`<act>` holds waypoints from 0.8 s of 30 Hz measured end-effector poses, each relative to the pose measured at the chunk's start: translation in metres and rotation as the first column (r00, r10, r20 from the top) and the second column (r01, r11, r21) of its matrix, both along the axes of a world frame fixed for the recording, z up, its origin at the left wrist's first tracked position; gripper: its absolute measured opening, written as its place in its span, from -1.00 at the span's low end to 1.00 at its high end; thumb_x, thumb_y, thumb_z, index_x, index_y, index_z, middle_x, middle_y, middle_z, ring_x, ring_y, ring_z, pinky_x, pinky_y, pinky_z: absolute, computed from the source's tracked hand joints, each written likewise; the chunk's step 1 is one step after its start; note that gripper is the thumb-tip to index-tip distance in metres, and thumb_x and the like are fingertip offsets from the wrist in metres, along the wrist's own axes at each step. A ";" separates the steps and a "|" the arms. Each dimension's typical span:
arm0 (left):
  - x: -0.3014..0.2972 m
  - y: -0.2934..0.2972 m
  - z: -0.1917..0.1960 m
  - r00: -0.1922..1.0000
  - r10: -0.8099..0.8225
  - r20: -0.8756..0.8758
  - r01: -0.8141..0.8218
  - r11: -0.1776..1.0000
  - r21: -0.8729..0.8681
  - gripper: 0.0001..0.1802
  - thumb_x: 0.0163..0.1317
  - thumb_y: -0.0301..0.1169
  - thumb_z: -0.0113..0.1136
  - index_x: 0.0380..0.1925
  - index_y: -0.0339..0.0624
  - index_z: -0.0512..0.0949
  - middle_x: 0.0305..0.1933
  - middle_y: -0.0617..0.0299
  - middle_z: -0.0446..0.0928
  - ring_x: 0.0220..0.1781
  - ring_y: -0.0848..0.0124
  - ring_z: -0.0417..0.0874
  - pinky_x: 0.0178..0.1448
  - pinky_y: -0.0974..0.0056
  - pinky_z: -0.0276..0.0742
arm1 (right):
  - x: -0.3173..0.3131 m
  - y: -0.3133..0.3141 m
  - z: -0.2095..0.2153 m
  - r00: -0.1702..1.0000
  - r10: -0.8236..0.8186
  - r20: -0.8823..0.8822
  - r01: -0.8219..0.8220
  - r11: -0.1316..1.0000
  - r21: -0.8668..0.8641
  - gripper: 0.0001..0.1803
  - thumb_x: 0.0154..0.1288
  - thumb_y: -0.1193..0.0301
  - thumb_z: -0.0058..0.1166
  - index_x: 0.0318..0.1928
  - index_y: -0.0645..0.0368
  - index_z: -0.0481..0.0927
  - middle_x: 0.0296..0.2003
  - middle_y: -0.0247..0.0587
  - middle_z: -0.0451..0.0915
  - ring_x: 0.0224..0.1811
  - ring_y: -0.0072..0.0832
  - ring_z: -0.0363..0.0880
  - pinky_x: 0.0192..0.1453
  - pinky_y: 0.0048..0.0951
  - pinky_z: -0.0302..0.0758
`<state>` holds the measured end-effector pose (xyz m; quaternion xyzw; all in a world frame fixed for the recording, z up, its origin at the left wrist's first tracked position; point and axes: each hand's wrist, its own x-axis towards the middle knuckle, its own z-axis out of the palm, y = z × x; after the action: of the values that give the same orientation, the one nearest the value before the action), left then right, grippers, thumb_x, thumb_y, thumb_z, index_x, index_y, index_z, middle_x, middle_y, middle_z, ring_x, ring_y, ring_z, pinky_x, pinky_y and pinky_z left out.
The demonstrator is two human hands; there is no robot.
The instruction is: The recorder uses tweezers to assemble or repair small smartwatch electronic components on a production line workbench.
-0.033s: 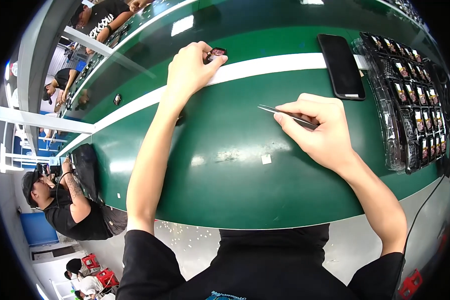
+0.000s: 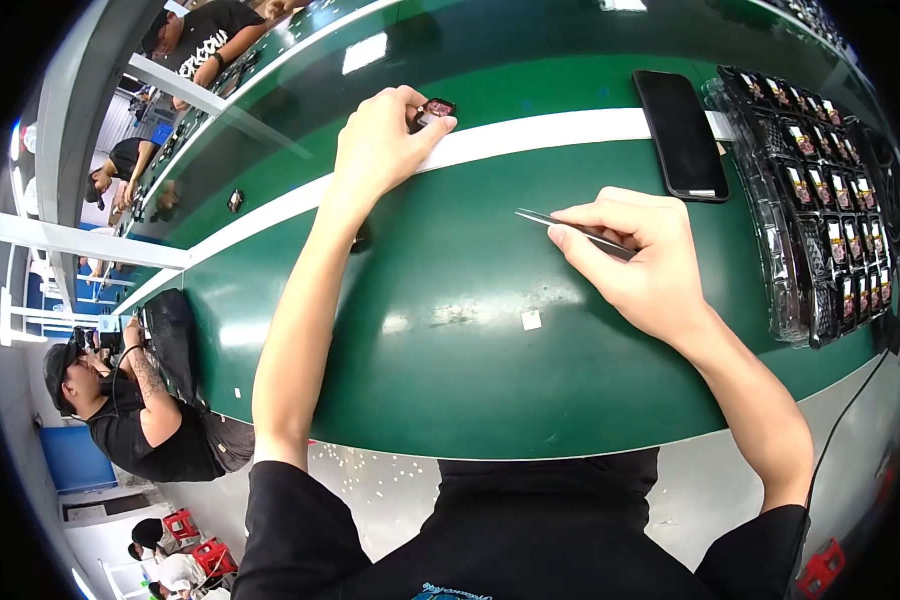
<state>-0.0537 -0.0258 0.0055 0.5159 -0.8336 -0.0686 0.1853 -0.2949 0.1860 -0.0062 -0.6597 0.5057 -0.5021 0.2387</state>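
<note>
L hand [image 2: 380, 145] on small part [image 2: 436, 108], R hand [image 2: 642, 262] w/ tweezers [image 2: 570, 228]

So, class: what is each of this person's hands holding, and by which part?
The right hand pinches thin metal tweezers near their rear end, tips free. The left hand holds a small dark part at its edge, over the white stripe.

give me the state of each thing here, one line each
left hand: reached out over the white stripe, fingertips pinching a small dark part
small dark part: held at the left fingertips, above the stripe
right hand: gripping tweezers
tweezers: held, tips closed, pointing left above the green table
phone: flat, screen dark
tray: on the table's right side, pockets filled with small parts
small white square: lying loose on the table
</note>
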 end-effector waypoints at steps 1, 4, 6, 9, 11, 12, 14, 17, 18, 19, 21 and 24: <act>-0.006 0.012 0.004 0.998 -0.052 -0.039 0.053 0.998 0.024 -0.49 0.30 -0.11 0.60 0.06 -0.29 0.79 -0.20 0.10 0.74 -0.18 0.31 0.70 -0.04 0.22 0.63 | -0.002 0.001 -0.001 0.992 -0.016 0.127 0.007 0.998 0.068 -0.91 0.38 0.54 0.44 -0.17 0.31 0.88 -0.48 -0.30 0.69 -0.49 -0.66 0.53 -0.40 -0.47 0.36; -0.002 0.059 0.009 0.838 -0.481 -0.257 0.497 0.868 -0.003 -0.56 0.31 -0.36 0.58 0.15 -0.29 0.75 -0.07 0.08 0.73 -0.07 0.27 0.71 0.08 0.19 0.64 | -0.008 0.006 -0.004 0.922 -0.036 0.384 -0.042 0.980 0.193 -0.88 0.47 0.55 0.42 -0.09 0.37 0.88 -0.41 -0.43 0.72 -0.37 -0.81 0.53 -0.31 -0.57 0.37; 0.003 0.101 0.009 0.800 -0.545 -0.250 0.586 0.799 0.135 -0.47 0.27 -0.49 0.58 0.26 -0.23 0.70 0.12 0.08 0.68 0.11 0.19 0.69 0.26 0.13 0.60 | -0.011 0.006 -0.008 0.878 -0.038 0.477 -0.097 0.962 0.255 -0.85 0.49 0.55 0.41 -0.04 0.39 0.88 -0.34 -0.41 0.77 -0.32 -0.79 0.60 -0.24 -0.62 0.46; 0.018 0.138 0.005 0.816 -0.545 -0.190 0.576 0.795 0.191 -0.35 0.20 -0.44 0.65 0.33 -0.16 0.69 0.25 0.08 0.59 0.27 0.09 0.60 0.40 0.07 0.50 | -0.005 0.005 -0.001 0.898 -0.011 0.440 -0.135 0.944 0.301 -0.85 0.50 0.54 0.42 -0.03 0.39 0.88 -0.29 -0.37 0.81 -0.26 -0.77 0.67 -0.17 -0.65 0.53; 0.022 0.139 -0.004 0.817 -0.535 -0.215 0.569 0.808 0.153 -0.35 0.19 -0.44 0.66 0.31 -0.16 0.69 0.23 0.08 0.59 0.24 0.10 0.61 0.39 0.08 0.51 | -0.002 0.006 0.001 0.909 0.004 0.416 -0.143 0.942 0.305 -0.85 0.51 0.55 0.42 -0.02 0.38 0.88 -0.28 -0.36 0.81 -0.25 -0.76 0.68 -0.16 -0.65 0.55; 0.023 0.138 -0.009 0.808 -0.538 -0.239 0.572 0.814 0.103 -0.36 0.17 -0.44 0.66 0.30 -0.17 0.70 0.20 0.09 0.59 0.22 0.10 0.61 0.37 0.09 0.52 | -0.001 0.006 0.000 0.922 0.012 0.387 -0.138 0.944 0.299 -0.85 0.51 0.55 0.42 -0.02 0.38 0.88 -0.28 -0.34 0.82 -0.23 -0.75 0.70 -0.15 -0.64 0.57; 0.022 0.134 -0.009 0.808 -0.544 -0.224 0.571 0.817 0.076 -0.37 0.12 -0.42 0.70 0.24 -0.18 0.73 0.16 0.12 0.59 0.19 0.12 0.62 0.31 0.12 0.55 | -0.001 0.006 -0.003 0.920 0.013 0.392 -0.142 0.942 0.303 -0.87 0.51 0.56 0.43 -0.02 0.36 0.89 -0.27 -0.36 0.81 -0.23 -0.78 0.69 -0.19 -0.66 0.56; 0.025 0.132 -0.012 0.803 -0.540 -0.253 0.572 0.817 0.071 -0.35 0.09 -0.40 0.71 0.24 -0.17 0.73 0.15 0.11 0.60 0.22 0.12 0.62 0.33 0.10 0.55 | 0.000 0.008 0.001 0.941 0.011 0.337 -0.117 0.948 0.295 -0.86 0.49 0.60 0.44 -0.01 0.36 0.88 -0.28 -0.36 0.79 -0.26 -0.78 0.67 -0.20 -0.68 0.54; 0.025 0.134 -0.011 0.806 -0.528 -0.267 0.565 0.821 0.079 -0.35 0.09 -0.40 0.71 0.24 -0.17 0.73 0.15 0.11 0.60 0.22 0.12 0.62 0.33 0.10 0.55 | 0.002 0.008 0.000 0.944 0.015 0.331 -0.124 0.943 0.310 -0.86 0.49 0.60 0.44 -0.01 0.36 0.88 -0.28 -0.36 0.79 -0.26 -0.78 0.67 -0.20 -0.68 0.54; 0.024 0.136 -0.010 0.824 -0.509 -0.250 0.540 0.838 0.075 -0.35 0.09 -0.41 0.71 0.24 -0.17 0.73 0.15 0.12 0.60 0.22 0.12 0.62 0.33 0.10 0.55 | 0.003 0.009 -0.001 0.941 0.014 0.338 -0.120 0.948 0.296 -0.86 0.48 0.61 0.44 -0.01 0.36 0.88 -0.29 -0.36 0.79 -0.26 -0.77 0.67 -0.21 -0.68 0.52; 0.023 0.140 -0.009 0.856 -0.454 -0.246 0.485 0.871 0.082 -0.35 0.09 -0.40 0.70 0.24 -0.18 0.74 0.17 0.12 0.61 0.20 0.14 0.63 0.34 0.09 0.53 | 0.006 0.009 -0.003 0.939 0.017 0.342 -0.123 0.949 0.291 -0.86 0.48 0.63 0.44 -0.02 0.36 0.88 -0.29 -0.36 0.78 -0.27 -0.77 0.67 -0.22 -0.69 0.51; 0.032 0.134 -0.013 0.833 -0.513 -0.207 0.537 0.839 0.086 -0.35 0.09 -0.39 0.70 0.24 -0.20 0.73 0.20 0.12 0.62 0.21 0.14 0.63 0.36 0.06 0.53 | 0.009 0.010 -0.004 0.951 0.032 0.307 -0.124 0.950 0.288 -0.84 0.50 0.62 0.39 0.02 0.32 0.90 -0.36 -0.40 0.69 -0.35 -0.76 0.51 -0.27 -0.63 0.35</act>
<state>-0.0214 0.1082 -0.0075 0.2705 -0.9166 -0.2205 0.1951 -0.2860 0.1964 -0.0099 -0.5515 0.5081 -0.5022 0.4307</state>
